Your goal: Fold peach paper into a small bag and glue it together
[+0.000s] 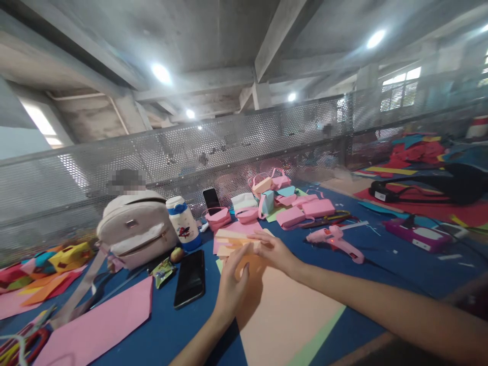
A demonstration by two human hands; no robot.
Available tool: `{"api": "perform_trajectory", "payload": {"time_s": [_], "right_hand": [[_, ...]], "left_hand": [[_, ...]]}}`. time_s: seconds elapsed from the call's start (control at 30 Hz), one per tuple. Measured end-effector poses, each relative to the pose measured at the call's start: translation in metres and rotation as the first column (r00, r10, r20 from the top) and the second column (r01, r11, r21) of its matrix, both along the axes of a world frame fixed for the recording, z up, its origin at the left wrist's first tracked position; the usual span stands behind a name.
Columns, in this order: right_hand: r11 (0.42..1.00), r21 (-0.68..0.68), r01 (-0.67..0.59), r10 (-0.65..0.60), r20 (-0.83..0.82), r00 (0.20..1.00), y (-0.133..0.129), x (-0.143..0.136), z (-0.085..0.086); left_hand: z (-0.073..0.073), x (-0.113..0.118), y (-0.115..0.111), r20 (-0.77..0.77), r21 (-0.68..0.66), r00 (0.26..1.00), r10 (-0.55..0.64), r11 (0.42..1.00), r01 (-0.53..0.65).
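A small folded piece of peach paper is held between my two hands above the table. My left hand is closed on its near side, with the thumb raised toward me. From the right, my right hand pinches the other end, its fingertips partly hidden behind the paper. Below them lies a large peach sheet with a green sheet showing at its edge. To the right rests a pink hot glue gun with a small red light. Several small pink paper bags stand beyond my hands.
Left are a black phone, a snack packet, a white-and-blue bottle, a backpack and a pink sheet. Scissors lie at the left corner. A purple box sits right. A perforated metal screen closes the far side.
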State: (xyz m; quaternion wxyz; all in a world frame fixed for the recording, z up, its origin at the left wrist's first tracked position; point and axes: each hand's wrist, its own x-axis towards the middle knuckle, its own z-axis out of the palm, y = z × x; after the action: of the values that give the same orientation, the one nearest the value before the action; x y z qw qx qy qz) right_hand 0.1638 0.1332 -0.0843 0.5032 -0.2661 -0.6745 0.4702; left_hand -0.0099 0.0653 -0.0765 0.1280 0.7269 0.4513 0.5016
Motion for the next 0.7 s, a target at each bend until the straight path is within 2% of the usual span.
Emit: {"api": "perform_trajectory", "payload": {"time_s": [0.2, 0.3, 0.47, 0.6, 0.7], "right_hand": [[0.979, -0.148, -0.142, 0.12, -0.146, 0.982, 0.0, -0.003, -0.004], [0.976, -0.158, -0.152, 0.124, -0.173, 0.977, 0.001, -0.006, -0.006], [0.974, -0.179, -0.14, 0.103, -0.201, 0.974, 0.003, -0.008, -0.008], [0.974, -0.198, -0.107, 0.064, -0.21, 0.976, 0.008, -0.009, -0.011], [0.976, -0.206, -0.075, 0.031, -0.208, 0.978, 0.01, -0.009, -0.012]], "left_hand": [[0.0, -0.003, 0.0, -0.041, -0.005, 0.999, -0.006, 1.0, 0.006], [0.002, -0.003, -0.001, -0.107, 0.029, 0.994, 0.0, 1.0, 0.003], [0.01, -0.002, -0.004, -0.291, 0.106, 0.956, -0.036, 0.992, 0.07], [0.021, -0.008, -0.003, -0.41, 0.283, 0.899, 0.152, 0.959, -0.034], [0.039, -0.009, -0.009, -0.432, 0.398, 0.861, 0.269, 0.913, -0.085]]}}
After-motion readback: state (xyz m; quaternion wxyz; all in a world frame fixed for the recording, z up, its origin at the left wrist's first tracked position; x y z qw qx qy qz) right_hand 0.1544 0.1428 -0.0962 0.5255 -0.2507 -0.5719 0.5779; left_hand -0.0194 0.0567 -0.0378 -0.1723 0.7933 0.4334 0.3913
